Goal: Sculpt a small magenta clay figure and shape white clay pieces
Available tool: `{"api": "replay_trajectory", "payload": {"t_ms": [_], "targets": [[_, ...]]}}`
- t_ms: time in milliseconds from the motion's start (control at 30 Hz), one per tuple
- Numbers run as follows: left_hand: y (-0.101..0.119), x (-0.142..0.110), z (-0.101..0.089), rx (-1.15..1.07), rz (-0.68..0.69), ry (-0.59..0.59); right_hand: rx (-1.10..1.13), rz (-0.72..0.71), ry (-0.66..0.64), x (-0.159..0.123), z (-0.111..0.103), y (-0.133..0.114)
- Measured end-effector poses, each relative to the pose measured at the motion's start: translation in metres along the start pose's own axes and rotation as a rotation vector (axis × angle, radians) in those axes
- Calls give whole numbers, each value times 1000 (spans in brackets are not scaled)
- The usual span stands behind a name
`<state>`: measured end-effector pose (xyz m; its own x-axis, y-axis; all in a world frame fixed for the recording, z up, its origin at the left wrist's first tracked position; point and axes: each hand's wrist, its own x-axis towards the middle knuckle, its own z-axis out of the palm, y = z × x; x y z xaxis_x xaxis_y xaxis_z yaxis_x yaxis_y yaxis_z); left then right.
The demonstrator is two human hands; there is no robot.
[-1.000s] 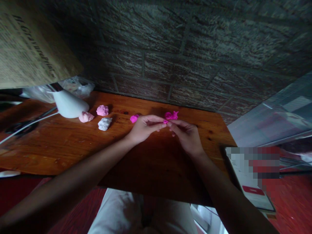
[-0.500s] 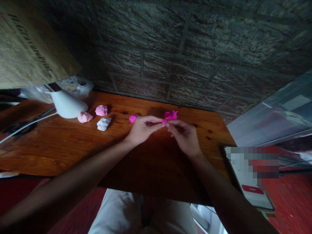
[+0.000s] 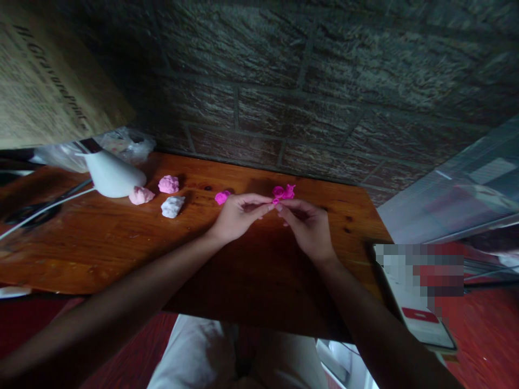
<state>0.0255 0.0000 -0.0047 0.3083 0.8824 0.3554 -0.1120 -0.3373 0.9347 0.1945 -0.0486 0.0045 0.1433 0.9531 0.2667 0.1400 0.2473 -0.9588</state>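
Two pink, clay-like lumps (image 3: pixel 168 184) plus one white lump (image 3: pixel 172 207), nine o'clock on the brown wooden table (image 3: pixel 101 237). Then left hand (image 3: pixel 235 216) and right hand (image 3: pixel 310 227), both basically pinching a tiny magenta clay-like piece (image 3: pixel 275 201), with curly magenta bits (image 3: pixel 289 192) at one o'clock.

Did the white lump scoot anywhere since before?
No. The white lump sits in the same spot, just as far from the lamp base as it was earlier.
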Motion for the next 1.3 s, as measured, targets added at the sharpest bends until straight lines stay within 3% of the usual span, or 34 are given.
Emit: {"api": "replay_trajectory", "payload": {"t_ms": [400,767,967,1200,1300], "targets": [[2,-1,2,71,57,84,-150,-173,-26,-7,1,6],[2,0,2,-39,44,82,-6,-94,-39,-3,3,2],[4,1,1,-118,-57,43,-9,-12,-32,-1,2,4],[4,3,1,-498,-321,-59,-29,-89,-30,-4,3,0],[5,3,0,-606,-361,-112,-42,-140,-32,-5,3,-1]]}}
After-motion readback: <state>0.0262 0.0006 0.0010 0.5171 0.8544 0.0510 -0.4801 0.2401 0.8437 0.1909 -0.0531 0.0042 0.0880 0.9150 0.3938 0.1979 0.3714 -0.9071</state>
